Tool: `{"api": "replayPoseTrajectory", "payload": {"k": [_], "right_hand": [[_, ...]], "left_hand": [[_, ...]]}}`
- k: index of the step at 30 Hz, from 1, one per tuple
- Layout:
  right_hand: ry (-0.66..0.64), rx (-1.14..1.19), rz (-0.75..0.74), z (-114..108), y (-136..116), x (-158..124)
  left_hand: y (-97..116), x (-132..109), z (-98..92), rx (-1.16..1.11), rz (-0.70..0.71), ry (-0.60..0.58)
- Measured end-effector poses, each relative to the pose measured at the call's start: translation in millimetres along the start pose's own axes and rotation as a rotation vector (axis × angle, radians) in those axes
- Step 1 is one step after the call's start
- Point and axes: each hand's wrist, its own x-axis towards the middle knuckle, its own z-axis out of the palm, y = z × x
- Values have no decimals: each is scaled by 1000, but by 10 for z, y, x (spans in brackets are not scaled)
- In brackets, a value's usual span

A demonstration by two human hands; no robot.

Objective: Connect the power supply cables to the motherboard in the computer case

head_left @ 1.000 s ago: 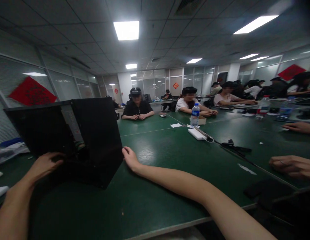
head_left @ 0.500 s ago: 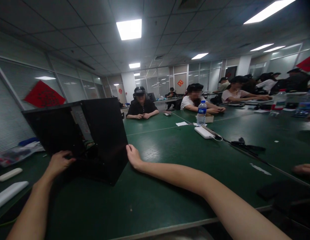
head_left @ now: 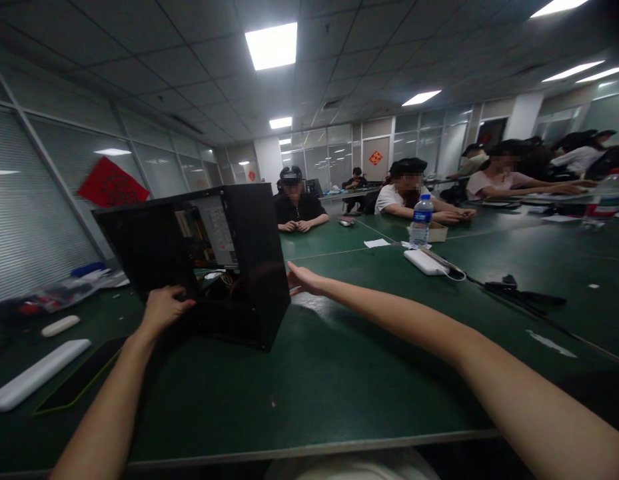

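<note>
A black computer case [head_left: 256,267] stands upright on the green table, left of centre. Through a gap in its near side show a silver power supply [head_left: 218,230] and some wires. A dark panel [head_left: 149,243] covers the left part of that side. My left hand [head_left: 166,308] has its fingers bent over the lower part of this side panel; the fingertips are partly hidden in shadow. Against the case's right face rests my right hand [head_left: 304,277], fingers stretched out and thumb up, closed on nothing.
Left of my arm lie a long white object [head_left: 39,375], a small white piece [head_left: 60,325] and a dark mat [head_left: 82,377]. Further right are a water bottle [head_left: 421,221], a white power bank [head_left: 425,262] and black straps [head_left: 524,293]. Several people sit across the table.
The view has shifted, so the case appears further right. The gap in its side is wider and more of the inside shows. My right hand's fingers are straighter against the case.
</note>
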Motion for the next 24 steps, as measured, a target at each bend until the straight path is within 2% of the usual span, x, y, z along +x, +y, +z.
{"api": "replayPoseTrajectory", "payload": {"k": [3,5,6,7,8,9,10,11,12,13,14,15,16,17,18,20,24], "right_hand": [[102,264,15,-312,-293,-184],[110,682,-128,-547,-587,-371],[10,949,-249,-662,-752,-490],[-154,1217,-371,-767,-919,-627],[-387,1475,-431,-858,-1081,-782],[-684,1733,-404,-928,-1229,-950],[-1053,1992,-285,-974,-1357,-1126],[-1480,2211,-40,-997,-1462,-1303],[-1924,2320,363,-997,-1542,-1475],[-2345,2264,876,-977,-1599,-1634],[-2673,2040,1403,-940,-1635,-1773],[-2885,1704,1862,-892,-1654,-1890],[-3015,1357,2190,-838,-1661,-1982],[-3095,1084,2385,-782,-1662,-2050],[-3158,919,2478,-728,-1659,-2097],[-3278,846,2516,-634,-1657,-2149],[-3404,801,2644,-505,-1664,-2203]], "left_hand": [[227,15,32,-15,12,23],[378,12,38,-23,29,24],[451,6,39,-33,35,21],[520,-2,40,-47,38,20],[585,-13,43,-62,41,21],[646,-25,46,-76,42,25],[703,-39,51,-88,39,32],[753,-53,56,-98,34,41],[798,-68,59,-103,26,50],[837,-83,61,-106,17,56],[869,-98,60,-110,8,62],[892,-111,58,-120,-1,68],[907,-122,55,-131,-5,72],[913,-132,51,-141,-7,78],[908,-140,47,-150,-3,84],[866,-152,38,-170,30,84],[693,-158,3,-216,102,34]]}}
